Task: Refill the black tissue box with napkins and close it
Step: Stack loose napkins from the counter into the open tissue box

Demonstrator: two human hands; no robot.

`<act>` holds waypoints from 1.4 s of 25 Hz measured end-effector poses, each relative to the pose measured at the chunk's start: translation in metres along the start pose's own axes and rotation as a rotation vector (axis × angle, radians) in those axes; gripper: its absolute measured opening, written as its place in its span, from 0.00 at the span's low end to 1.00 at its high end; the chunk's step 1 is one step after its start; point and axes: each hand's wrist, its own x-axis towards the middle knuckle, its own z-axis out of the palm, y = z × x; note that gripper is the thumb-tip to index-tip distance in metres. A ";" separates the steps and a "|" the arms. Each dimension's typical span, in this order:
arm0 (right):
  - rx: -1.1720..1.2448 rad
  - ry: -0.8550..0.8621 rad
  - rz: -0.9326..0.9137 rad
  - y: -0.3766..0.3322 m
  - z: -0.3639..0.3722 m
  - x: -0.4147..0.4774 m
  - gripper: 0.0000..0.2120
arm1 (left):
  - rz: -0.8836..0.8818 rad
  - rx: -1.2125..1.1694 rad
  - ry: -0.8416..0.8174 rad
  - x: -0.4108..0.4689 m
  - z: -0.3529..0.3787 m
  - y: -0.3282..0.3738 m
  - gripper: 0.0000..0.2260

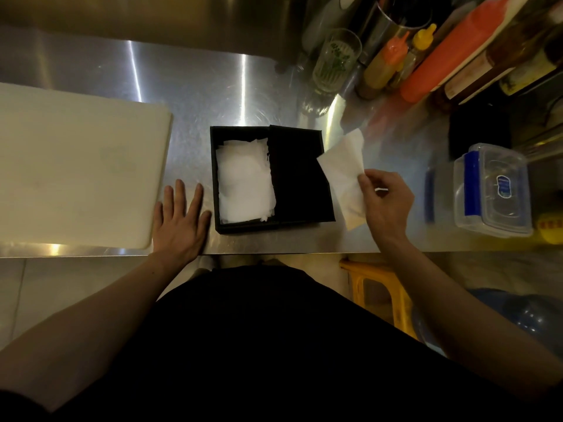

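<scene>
The black tissue box (217, 181) sits in the middle of the steel counter. Its black lid (300, 175) covers only the right half. In the uncovered left half lies a stack of white napkins (245, 181). My right hand (385, 205) pinches one loose white napkin (344, 172) just right of the box, and the napkin's upper left corner overlaps the lid's edge. My left hand (179, 222) rests flat on the counter, fingers spread, beside the box's left wall.
A large white cutting board (76, 166) lies at the left. A clear plastic container with blue clips (493, 190) stands at the right. A glass (335, 60), sauce bottles (451, 47) and a metal canister crowd the back right. A yellow stool (380, 287) stands below the counter edge.
</scene>
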 end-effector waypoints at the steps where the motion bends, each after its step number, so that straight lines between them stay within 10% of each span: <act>1: 0.031 -0.006 0.001 -0.010 0.004 -0.001 0.09 | 0.007 0.007 0.007 0.000 0.000 0.000 0.27; 15: 0.223 -0.126 0.086 -0.117 0.106 -0.035 0.08 | 0.106 0.031 0.005 0.008 0.003 -0.012 0.29; 24: -0.110 -0.131 0.121 -0.115 0.162 -0.055 0.13 | 0.116 -0.014 -0.012 0.010 0.001 -0.014 0.28; 35: -0.593 -0.582 -0.428 -0.099 0.185 -0.046 0.23 | 0.125 -0.029 0.014 0.009 0.000 -0.016 0.29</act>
